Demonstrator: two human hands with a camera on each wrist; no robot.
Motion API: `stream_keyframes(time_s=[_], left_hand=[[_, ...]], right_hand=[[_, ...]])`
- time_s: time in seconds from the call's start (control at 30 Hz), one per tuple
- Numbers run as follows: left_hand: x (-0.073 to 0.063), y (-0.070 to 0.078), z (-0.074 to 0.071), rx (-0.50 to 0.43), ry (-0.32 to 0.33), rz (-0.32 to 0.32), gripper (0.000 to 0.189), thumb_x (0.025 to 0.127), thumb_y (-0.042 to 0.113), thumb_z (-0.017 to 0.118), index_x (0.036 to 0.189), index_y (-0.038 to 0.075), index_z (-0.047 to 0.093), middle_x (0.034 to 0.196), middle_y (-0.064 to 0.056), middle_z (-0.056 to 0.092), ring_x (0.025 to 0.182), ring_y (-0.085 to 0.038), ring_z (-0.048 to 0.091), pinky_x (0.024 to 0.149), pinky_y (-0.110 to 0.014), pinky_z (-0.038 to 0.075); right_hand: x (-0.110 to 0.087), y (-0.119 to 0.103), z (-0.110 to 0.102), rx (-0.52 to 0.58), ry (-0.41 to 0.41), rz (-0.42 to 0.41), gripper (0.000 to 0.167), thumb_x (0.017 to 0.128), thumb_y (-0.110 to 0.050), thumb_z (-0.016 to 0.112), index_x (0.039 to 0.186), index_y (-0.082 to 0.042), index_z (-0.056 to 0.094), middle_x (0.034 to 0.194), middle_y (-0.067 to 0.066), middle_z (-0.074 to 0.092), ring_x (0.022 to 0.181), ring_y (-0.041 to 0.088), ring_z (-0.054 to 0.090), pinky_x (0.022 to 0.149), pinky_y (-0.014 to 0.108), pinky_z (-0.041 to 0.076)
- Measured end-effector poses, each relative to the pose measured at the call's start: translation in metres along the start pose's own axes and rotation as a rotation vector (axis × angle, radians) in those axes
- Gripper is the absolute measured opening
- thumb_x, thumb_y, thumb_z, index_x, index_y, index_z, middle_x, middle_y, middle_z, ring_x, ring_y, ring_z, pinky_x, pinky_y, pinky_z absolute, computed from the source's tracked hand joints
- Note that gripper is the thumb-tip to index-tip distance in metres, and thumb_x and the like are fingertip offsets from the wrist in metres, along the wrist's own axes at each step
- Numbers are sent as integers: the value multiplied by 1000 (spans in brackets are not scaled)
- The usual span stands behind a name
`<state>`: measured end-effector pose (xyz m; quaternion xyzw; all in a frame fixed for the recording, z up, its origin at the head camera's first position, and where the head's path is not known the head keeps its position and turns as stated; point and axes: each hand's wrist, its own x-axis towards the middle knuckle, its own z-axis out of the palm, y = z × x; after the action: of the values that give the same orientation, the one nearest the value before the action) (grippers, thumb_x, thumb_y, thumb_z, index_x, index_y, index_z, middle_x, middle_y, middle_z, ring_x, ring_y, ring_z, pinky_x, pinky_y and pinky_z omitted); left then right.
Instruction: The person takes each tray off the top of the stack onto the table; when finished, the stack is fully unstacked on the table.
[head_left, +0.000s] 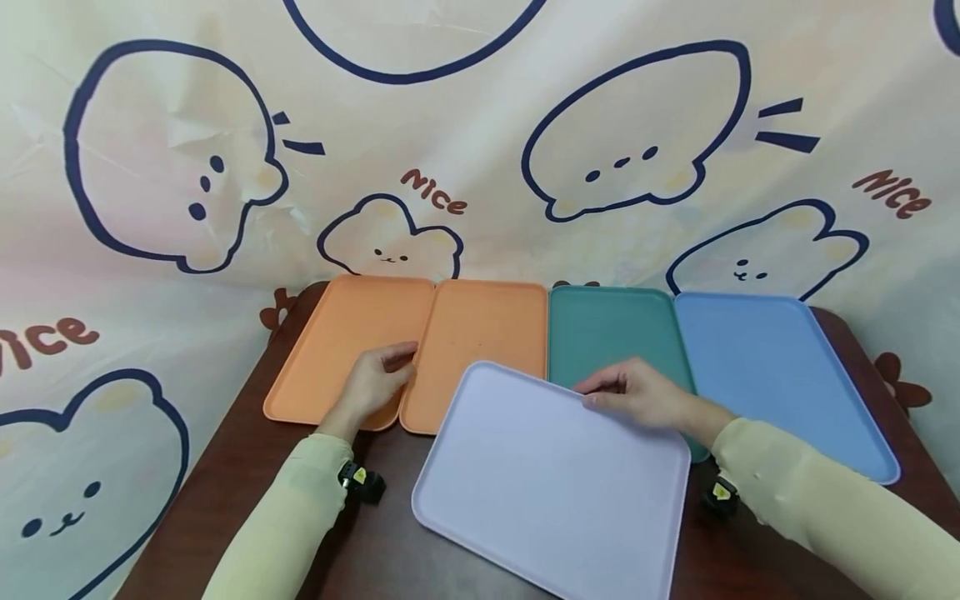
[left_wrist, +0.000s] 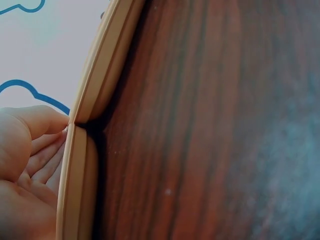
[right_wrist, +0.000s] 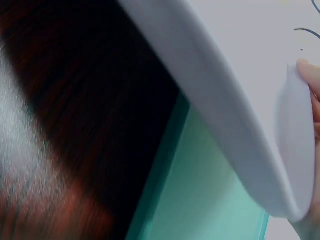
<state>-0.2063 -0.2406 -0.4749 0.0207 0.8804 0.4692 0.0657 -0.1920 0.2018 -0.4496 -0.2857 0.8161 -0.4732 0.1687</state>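
Note:
A lavender tray (head_left: 555, 483) is tilted over the near part of the table, covering corners of the second orange tray and the green tray (head_left: 615, 333). My right hand (head_left: 637, 393) pinches its far rim between thumb and fingers; the right wrist view shows the lavender tray (right_wrist: 215, 95) raised over the green one. Two orange trays lie side by side, the left orange tray (head_left: 352, 333) and the right orange tray (head_left: 487, 321). At the seam between them, my left hand (head_left: 375, 379) touches the rims with its fingertips, partly hidden by a rim in the left wrist view.
A blue tray (head_left: 772, 375) lies at the right end of the row, next to the green one. All rest on a dark brown wooden table (head_left: 217, 492). Behind it hangs a pale cloth (head_left: 495, 167) printed with cartoon outlines.

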Motion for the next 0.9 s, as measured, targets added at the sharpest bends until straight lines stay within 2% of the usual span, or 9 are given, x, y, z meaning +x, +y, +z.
stream_keyframes(time_s=[0.2, 0.37, 0.5, 0.67, 0.9], left_hand=[[2, 3, 0, 16, -2, 16, 48, 107, 6, 63, 155, 2, 58, 159, -20, 57, 147, -38, 57, 116, -52, 53], [2, 3, -1, 16, -10, 13, 49, 107, 6, 63, 155, 2, 57, 160, -20, 57, 148, -38, 56, 117, -52, 53], [3, 3, -1, 11, -13, 14, 49, 107, 6, 62, 155, 2, 56, 160, -20, 56, 148, -38, 55, 117, -52, 52], [3, 3, -2, 9, -15, 16, 49, 108, 7, 62, 156, 2, 56, 161, -20, 55, 149, -38, 55, 117, -52, 52], [1, 2, 0, 2, -22, 3, 49, 107, 6, 63, 155, 1, 56, 161, -20, 56, 149, -38, 55, 118, -52, 51]], right_hand=[[3, -5, 9, 7, -99, -28, 21, 103, -10, 73, 121, -2, 81, 111, 13, 83, 88, 8, 77, 74, 27, 64], [5, -9, 21, 4, -143, -36, 18, 102, -12, 75, 116, -4, 83, 108, 11, 84, 89, 5, 76, 75, 25, 63], [6, -12, 29, -13, -118, -23, 13, 99, -11, 78, 109, -5, 84, 102, 9, 84, 85, 2, 74, 75, 24, 62], [6, -14, 37, -83, -83, -41, 8, 98, -12, 79, 103, -9, 85, 100, 3, 84, 88, 1, 72, 77, 24, 62], [2, -7, 51, -160, -70, -139, 7, 97, -12, 80, 101, -15, 86, 100, -2, 81, 93, 4, 72, 82, 26, 62]])
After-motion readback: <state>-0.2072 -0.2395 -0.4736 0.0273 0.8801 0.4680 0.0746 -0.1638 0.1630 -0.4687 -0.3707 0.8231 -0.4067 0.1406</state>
